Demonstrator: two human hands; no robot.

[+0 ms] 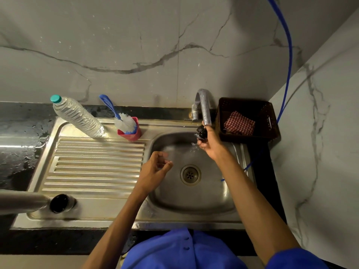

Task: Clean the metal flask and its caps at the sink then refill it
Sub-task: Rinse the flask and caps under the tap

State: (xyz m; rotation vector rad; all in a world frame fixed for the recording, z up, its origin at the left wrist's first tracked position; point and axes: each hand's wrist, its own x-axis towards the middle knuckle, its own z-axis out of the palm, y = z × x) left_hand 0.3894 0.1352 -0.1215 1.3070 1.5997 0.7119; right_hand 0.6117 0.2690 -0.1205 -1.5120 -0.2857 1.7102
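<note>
Shiny steel makes up the sink [229, 199], which has a round drain [190, 174] in the bottom of its bowl. The person's right hand [210, 142] is up under the curved grey metal tap [204, 105], and its fingers are curled round a small black cap [202, 132]. Water splashes off the cap and falls into the bowl. The left hand [155, 169] is over the left side of the bowl. Its fingers are loosely bent and it holds nothing. The two hands are well apart.

The silver metal flask [25, 201] lies on its side at the front left, on the flat rim of the sink. Its dark open mouth [59, 203] points to the right. It has no cap on.

On the ridged draining board [97, 164] stands a clear plastic water bottle with a green cap [77, 116]. Just beside it is a small red cup [131, 133] with a white bristle brush on a blue handle [120, 117] stuck in it. To the right of the tap sits a dark brown plastic basket [272, 121] with a red and white checked cloth [240, 124] inside. A thin blue hose [290, 55] runs down the marble wall [136, 45] behind the basket. The person wears a blue shirt [174, 249].
</note>
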